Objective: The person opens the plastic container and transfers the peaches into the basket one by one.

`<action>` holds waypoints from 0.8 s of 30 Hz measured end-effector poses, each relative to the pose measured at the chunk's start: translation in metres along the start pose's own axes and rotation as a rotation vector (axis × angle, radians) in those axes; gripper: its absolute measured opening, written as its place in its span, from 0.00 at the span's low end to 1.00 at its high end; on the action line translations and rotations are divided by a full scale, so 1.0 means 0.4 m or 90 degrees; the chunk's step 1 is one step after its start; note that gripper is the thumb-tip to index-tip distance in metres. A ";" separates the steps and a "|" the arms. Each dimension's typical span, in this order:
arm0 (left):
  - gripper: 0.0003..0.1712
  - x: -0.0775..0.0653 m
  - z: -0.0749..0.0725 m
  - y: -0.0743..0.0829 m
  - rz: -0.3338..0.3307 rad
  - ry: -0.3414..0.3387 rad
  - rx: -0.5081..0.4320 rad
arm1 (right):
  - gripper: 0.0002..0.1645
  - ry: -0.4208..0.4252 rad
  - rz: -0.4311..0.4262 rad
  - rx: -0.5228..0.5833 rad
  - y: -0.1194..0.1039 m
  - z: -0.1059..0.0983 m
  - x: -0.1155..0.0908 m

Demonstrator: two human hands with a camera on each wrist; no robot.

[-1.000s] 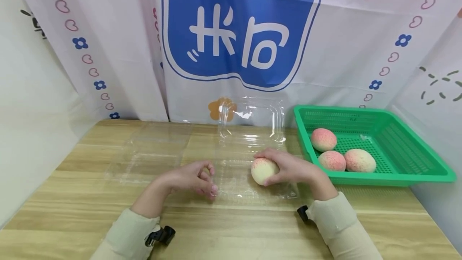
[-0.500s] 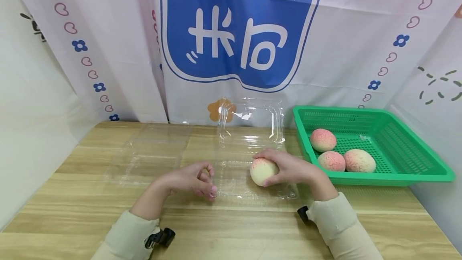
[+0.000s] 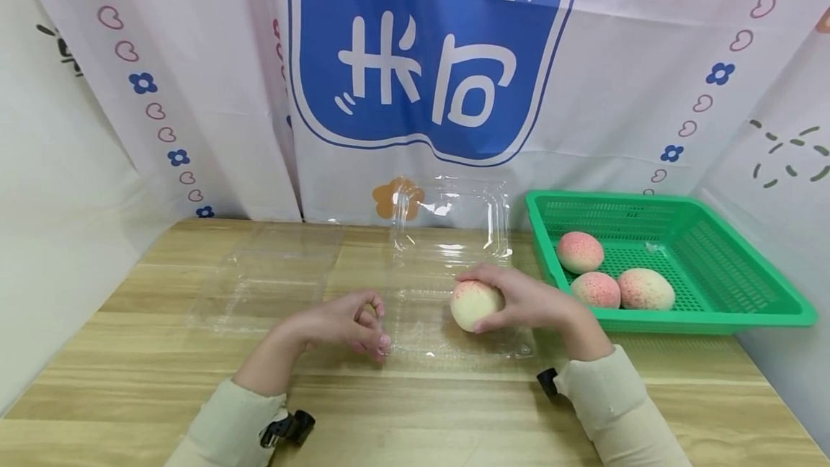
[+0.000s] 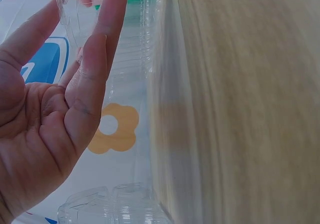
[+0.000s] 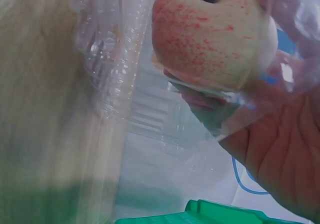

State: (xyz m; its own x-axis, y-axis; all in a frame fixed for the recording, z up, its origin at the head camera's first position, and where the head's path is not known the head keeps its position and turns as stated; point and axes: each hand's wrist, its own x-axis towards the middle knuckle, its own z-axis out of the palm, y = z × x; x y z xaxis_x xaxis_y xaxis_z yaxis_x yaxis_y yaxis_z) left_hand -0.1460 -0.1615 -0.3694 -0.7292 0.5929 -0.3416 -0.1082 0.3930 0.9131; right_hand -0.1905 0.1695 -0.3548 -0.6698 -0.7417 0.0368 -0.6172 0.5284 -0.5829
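Observation:
My right hand point(image 3: 515, 298) grips a pale peach point(image 3: 475, 305) with a pink-speckled top, fingers behind it and thumb in front. The peach is in the base of an opened clear plastic clamshell box point(image 3: 421, 330). Through the box wall, the right wrist view shows the peach point(image 5: 210, 39) with a dark hole at its end. At the box's left front corner, my left hand point(image 3: 340, 323) pinches the plastic edge. Between thumb and fingers of the left hand point(image 4: 60, 104), that clear edge shows in the left wrist view. The lid point(image 3: 454, 218) stands raised against the cloth.
A green plastic basket point(image 3: 707, 319) on the right holds three pink-and-cream peaches point(image 3: 647, 289). Another clear plastic box point(image 3: 272, 294) lies open on the left of the wooden table point(image 3: 415, 416). A printed cloth point(image 3: 583, 92) hangs along the back edge.
My right hand and the peach have shifted very slightly. The left hand keeps its place at the box corner.

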 end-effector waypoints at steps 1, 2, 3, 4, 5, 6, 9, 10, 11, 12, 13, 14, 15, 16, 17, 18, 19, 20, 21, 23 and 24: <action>0.24 0.000 0.000 0.000 0.000 -0.001 0.000 | 0.44 0.002 0.000 -0.004 0.000 -0.001 0.000; 0.24 0.000 0.001 -0.001 0.001 -0.002 0.000 | 0.44 0.004 0.001 -0.005 -0.001 -0.002 -0.001; 0.24 0.000 0.002 -0.001 0.001 -0.003 0.000 | 0.44 0.006 0.003 -0.007 0.000 -0.003 -0.002; 0.24 0.000 0.002 -0.001 0.001 -0.004 0.000 | 0.44 0.008 0.005 -0.005 -0.001 -0.005 -0.003; 0.24 0.000 0.002 -0.001 0.002 -0.004 -0.001 | 0.44 0.011 0.007 -0.003 -0.002 -0.007 -0.004; 0.24 0.000 0.003 0.000 0.002 -0.004 -0.001 | 0.44 0.013 0.006 -0.003 -0.002 -0.010 -0.005; 0.24 -0.001 0.002 0.000 0.003 -0.002 -0.002 | 0.44 0.020 0.001 -0.001 -0.002 -0.021 -0.006; 0.24 -0.001 0.002 0.000 0.003 -0.002 -0.003 | 0.44 0.022 -0.001 0.000 -0.003 -0.024 -0.007; 0.24 -0.001 0.002 0.000 0.003 -0.001 -0.005 | 0.43 0.023 -0.005 -0.001 -0.003 -0.027 -0.008; 0.24 -0.001 0.003 -0.001 0.003 0.000 -0.006 | 0.43 0.021 -0.006 0.000 -0.004 -0.031 -0.009; 0.24 -0.001 0.003 -0.001 0.002 0.001 -0.007 | 0.43 0.022 -0.008 0.000 -0.005 -0.035 -0.009; 0.24 -0.002 0.003 -0.001 0.002 0.001 -0.007 | 0.44 0.023 -0.008 0.000 -0.007 -0.039 -0.011; 0.24 -0.002 0.003 -0.001 0.001 0.001 -0.008 | 0.44 0.025 -0.009 -0.001 -0.008 -0.042 -0.012; 0.24 -0.001 0.003 -0.001 0.000 0.002 -0.009 | 0.44 0.027 -0.011 -0.001 -0.008 -0.047 -0.013; 0.24 -0.001 0.003 -0.001 0.000 0.002 -0.009 | 0.44 0.030 -0.012 0.000 -0.010 -0.051 -0.015; 0.24 -0.001 0.003 -0.001 -0.001 0.002 -0.009 | 0.43 0.033 -0.012 0.001 -0.011 -0.056 -0.017; 0.24 -0.001 0.002 -0.001 -0.001 0.002 -0.009 | 0.43 0.037 -0.012 -0.002 -0.011 -0.061 -0.019; 0.24 -0.001 0.002 0.000 -0.002 0.002 -0.008 | 0.43 0.041 -0.011 -0.005 -0.012 -0.066 -0.021; 0.24 -0.001 0.002 0.000 -0.002 0.002 -0.009 | 0.43 0.043 -0.010 -0.007 -0.012 -0.071 -0.023; 0.24 -0.001 0.002 0.001 -0.002 0.001 -0.009 | 0.43 0.048 -0.005 -0.011 -0.012 -0.081 -0.028; 0.24 -0.001 0.002 0.001 -0.002 0.001 -0.009 | 0.43 0.050 -0.002 -0.015 -0.011 -0.085 -0.031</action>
State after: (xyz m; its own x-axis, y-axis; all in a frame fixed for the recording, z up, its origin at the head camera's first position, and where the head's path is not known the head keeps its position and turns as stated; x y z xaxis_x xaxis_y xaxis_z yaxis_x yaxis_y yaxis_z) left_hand -0.1454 -0.1610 -0.3692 -0.7294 0.5908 -0.3448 -0.1210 0.3848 0.9151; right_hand -0.1936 0.1906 -0.3251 -0.6974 -0.7092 0.1028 -0.6284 0.5363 -0.5635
